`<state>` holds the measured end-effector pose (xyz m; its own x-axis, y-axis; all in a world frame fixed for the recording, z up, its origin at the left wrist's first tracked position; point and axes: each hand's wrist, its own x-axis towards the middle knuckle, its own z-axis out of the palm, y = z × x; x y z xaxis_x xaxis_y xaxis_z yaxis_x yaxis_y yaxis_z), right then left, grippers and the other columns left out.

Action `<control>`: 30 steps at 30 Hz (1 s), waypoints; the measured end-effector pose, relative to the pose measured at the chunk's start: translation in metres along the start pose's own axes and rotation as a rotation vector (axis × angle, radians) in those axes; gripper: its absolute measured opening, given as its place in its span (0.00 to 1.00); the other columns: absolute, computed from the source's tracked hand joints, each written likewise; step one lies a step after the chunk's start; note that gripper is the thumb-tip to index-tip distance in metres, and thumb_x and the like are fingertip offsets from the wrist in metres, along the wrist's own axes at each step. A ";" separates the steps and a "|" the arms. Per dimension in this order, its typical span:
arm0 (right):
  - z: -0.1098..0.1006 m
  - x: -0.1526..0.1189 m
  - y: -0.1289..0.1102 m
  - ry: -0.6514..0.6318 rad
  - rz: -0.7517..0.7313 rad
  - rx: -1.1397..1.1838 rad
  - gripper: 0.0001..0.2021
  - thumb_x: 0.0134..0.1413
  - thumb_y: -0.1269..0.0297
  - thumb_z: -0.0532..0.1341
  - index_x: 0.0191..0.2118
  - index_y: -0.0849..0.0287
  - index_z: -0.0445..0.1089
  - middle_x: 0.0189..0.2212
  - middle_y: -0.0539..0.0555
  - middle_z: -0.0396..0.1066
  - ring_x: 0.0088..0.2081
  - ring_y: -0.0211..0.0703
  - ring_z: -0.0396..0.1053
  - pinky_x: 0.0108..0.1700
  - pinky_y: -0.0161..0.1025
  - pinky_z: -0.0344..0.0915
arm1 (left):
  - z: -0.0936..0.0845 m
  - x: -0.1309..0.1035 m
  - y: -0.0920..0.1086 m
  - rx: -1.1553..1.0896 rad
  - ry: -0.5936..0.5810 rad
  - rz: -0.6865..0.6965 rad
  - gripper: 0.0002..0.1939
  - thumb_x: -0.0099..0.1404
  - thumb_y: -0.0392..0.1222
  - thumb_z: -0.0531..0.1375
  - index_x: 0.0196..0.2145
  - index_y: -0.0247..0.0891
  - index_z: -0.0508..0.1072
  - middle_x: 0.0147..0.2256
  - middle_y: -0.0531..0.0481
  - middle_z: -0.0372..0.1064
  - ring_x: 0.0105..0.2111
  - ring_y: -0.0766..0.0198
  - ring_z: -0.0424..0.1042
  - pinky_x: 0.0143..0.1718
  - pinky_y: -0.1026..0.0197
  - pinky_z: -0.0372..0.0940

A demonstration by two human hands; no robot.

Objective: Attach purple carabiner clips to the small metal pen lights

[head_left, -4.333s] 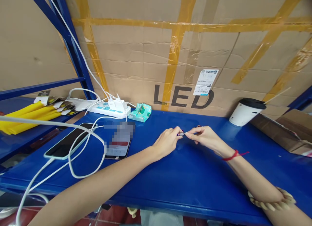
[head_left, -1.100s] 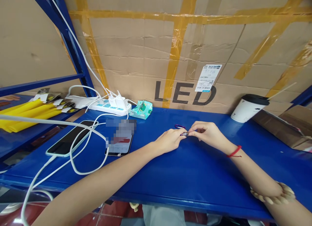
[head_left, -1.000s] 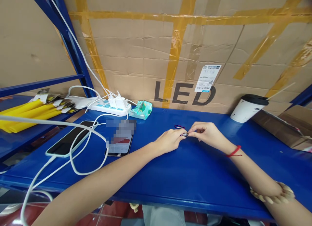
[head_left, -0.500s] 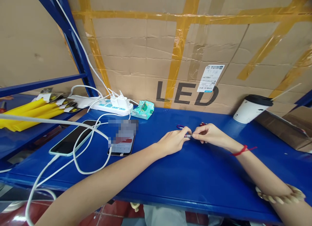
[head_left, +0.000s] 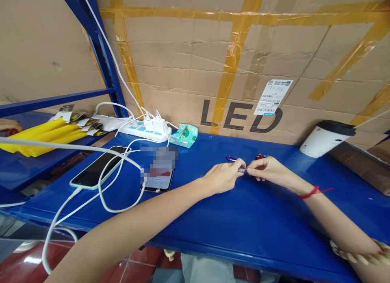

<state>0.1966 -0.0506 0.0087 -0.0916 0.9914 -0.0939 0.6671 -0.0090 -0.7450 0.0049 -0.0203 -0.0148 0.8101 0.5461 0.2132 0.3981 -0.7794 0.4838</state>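
My left hand (head_left: 224,176) is closed around a small dark cylindrical item (head_left: 241,170) above the blue tabletop (head_left: 243,218). A thin purple loop (head_left: 231,158) sticks out behind its fingers. My right hand (head_left: 264,169) pinches at the right end of the same small item, its thumb and forefinger together. Something dark red (head_left: 261,156) shows behind the right fingers, too hidden to make out. The two hands almost touch at the fingertips.
Two phones (head_left: 99,169) with looping white cables lie left, near a power strip (head_left: 146,130) and a green packet (head_left: 185,136). A lidded cup (head_left: 326,138) stands back right by a brown box (head_left: 359,163). Yellow packages (head_left: 45,138) and another person's hand (head_left: 10,125) are far left.
The view has shifted, so most things appear slightly farther right. Both hands keep their hold on the small item. More of another person's hand shows at the far left.
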 end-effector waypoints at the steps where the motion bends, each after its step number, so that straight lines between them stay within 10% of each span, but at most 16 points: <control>1: 0.000 0.000 0.000 0.002 -0.002 0.001 0.23 0.35 0.43 0.64 0.24 0.62 0.74 0.15 0.52 0.66 0.19 0.36 0.62 0.19 0.32 0.58 | 0.000 0.000 0.000 0.000 0.000 -0.003 0.11 0.67 0.43 0.43 0.47 0.42 0.55 0.39 0.45 0.69 0.38 0.55 0.71 0.35 0.58 0.65; 30: -0.003 0.000 0.003 0.107 -0.027 -0.089 0.20 0.36 0.45 0.65 0.24 0.60 0.75 0.19 0.53 0.70 0.22 0.39 0.66 0.22 0.33 0.59 | 0.000 0.001 0.002 -0.011 -0.002 -0.049 0.12 0.68 0.46 0.43 0.46 0.43 0.56 0.40 0.48 0.68 0.39 0.58 0.71 0.37 0.59 0.65</control>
<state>0.2006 -0.0503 0.0084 -0.0342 0.9994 -0.0006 0.7289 0.0245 -0.6842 0.0066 -0.0210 -0.0135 0.7905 0.5830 0.1878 0.4322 -0.7482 0.5034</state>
